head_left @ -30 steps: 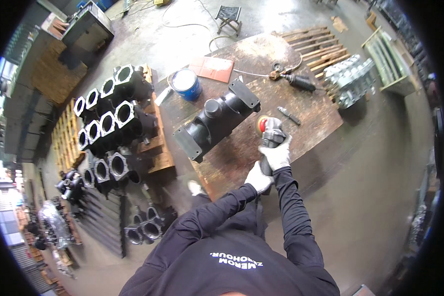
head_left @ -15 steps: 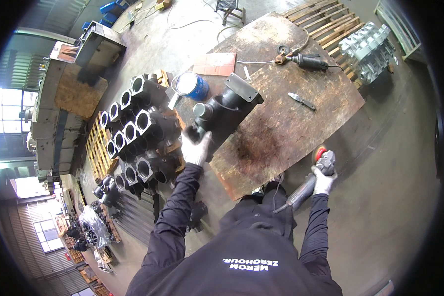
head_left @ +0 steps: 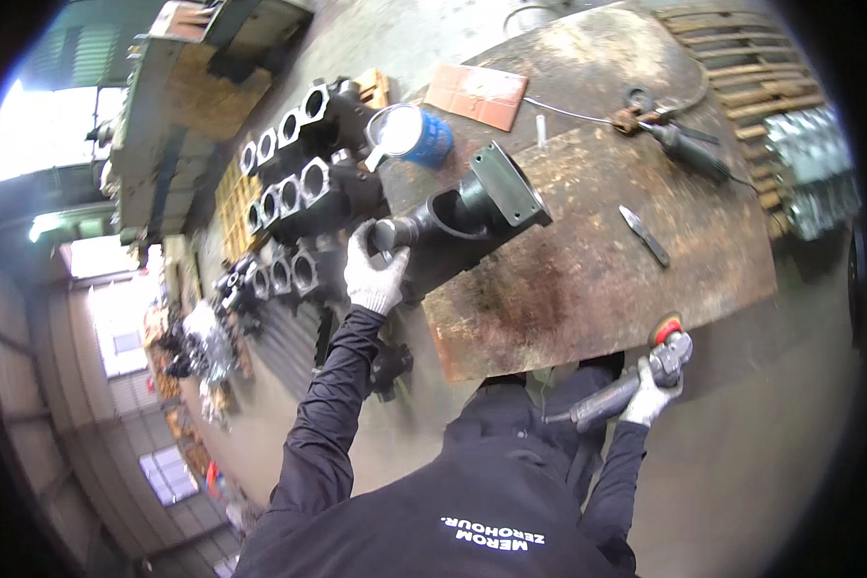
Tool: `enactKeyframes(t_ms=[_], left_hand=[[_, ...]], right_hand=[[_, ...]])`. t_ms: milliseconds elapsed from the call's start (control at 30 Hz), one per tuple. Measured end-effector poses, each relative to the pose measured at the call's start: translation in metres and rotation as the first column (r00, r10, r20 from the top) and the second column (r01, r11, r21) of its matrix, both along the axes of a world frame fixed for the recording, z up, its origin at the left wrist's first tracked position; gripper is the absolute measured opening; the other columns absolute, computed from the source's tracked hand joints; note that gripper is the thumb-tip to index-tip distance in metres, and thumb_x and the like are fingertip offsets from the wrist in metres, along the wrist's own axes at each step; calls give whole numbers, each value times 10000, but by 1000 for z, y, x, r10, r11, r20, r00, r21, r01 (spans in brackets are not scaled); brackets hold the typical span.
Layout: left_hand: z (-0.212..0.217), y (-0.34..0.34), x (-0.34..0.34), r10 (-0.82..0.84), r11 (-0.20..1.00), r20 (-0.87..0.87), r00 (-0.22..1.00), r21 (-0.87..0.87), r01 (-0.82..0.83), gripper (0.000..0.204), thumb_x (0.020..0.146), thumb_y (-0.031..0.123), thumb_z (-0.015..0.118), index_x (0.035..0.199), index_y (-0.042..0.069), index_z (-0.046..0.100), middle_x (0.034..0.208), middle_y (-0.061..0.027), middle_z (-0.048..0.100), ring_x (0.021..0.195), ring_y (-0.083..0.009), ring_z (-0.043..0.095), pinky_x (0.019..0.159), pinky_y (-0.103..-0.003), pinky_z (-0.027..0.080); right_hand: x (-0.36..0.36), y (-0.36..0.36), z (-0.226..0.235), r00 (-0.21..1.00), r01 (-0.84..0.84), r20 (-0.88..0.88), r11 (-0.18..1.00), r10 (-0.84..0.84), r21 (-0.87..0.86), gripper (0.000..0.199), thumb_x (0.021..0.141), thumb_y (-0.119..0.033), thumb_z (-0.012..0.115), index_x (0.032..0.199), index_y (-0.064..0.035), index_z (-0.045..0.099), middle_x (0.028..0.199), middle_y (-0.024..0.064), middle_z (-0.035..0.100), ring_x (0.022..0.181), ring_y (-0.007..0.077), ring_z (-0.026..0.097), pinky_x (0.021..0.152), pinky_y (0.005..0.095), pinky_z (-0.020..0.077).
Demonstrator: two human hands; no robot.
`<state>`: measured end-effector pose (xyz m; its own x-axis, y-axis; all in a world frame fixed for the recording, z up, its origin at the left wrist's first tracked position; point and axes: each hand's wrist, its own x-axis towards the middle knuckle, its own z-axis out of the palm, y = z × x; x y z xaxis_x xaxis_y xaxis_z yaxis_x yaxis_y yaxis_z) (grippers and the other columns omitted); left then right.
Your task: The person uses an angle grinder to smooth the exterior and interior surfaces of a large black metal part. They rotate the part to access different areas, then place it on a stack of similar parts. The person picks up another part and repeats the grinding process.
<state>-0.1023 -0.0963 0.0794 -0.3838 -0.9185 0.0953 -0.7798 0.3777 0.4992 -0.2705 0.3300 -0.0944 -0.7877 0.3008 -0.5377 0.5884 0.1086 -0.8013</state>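
A black metal casting [head_left: 467, 252] with a rectangular flange and a round pipe stub lies on the left part of a rusty metal tabletop [head_left: 588, 279]. My gloved left hand [head_left: 374, 277] is closed around the stub end of the casting. Off the table's near right edge, my gloved right hand [head_left: 651, 395] grips an angle grinder [head_left: 609, 401] by its body. The grinder's red disc [head_left: 667, 328] points toward the table and touches nothing that I can see.
A blue can [head_left: 422, 137] and a reddish cardboard sheet [head_left: 477, 93] are beyond the casting. A knife [head_left: 644, 237] and another power tool [head_left: 689, 152] lie on the table's right side. Several black castings [head_left: 342, 193] stand at left, and grey metal parts [head_left: 812, 164] sit far right.
My left hand has shifted on the casting to its pipe stub, and the casting appears to have rolled a little. The right hand still holds the grinder. The whole view has swung.
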Motion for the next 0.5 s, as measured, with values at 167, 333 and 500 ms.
enactKeyframes(t_ms=[167,333,500], left_hand=[[-12,10,-22,152,986,93,984,-83,-145,609,783,139,820,1308,50,522,1192,-143,623,1069,-219,625,971,-342,497],[-10,13,-34,223,974,98,970,13,-225,591,805,90,796,1318,67,502,1179,-153,612,1056,-204,609,953,-338,503],[0,9,-51,269,960,352,897,-24,-279,573,798,54,753,1307,99,494,1189,-168,626,1064,-285,655,964,-373,511]], right_hand=[[-58,22,-44,970,-227,-61,968,234,108,917,740,87,790,1458,-107,254,1198,203,521,775,270,646,673,442,607],[-111,30,-43,967,-226,126,974,223,11,887,729,73,799,1444,-43,288,1304,190,493,993,283,626,746,427,607],[-137,40,-64,948,-307,122,943,292,128,899,711,51,831,1433,-47,305,1348,196,464,1060,294,599,822,448,595]])
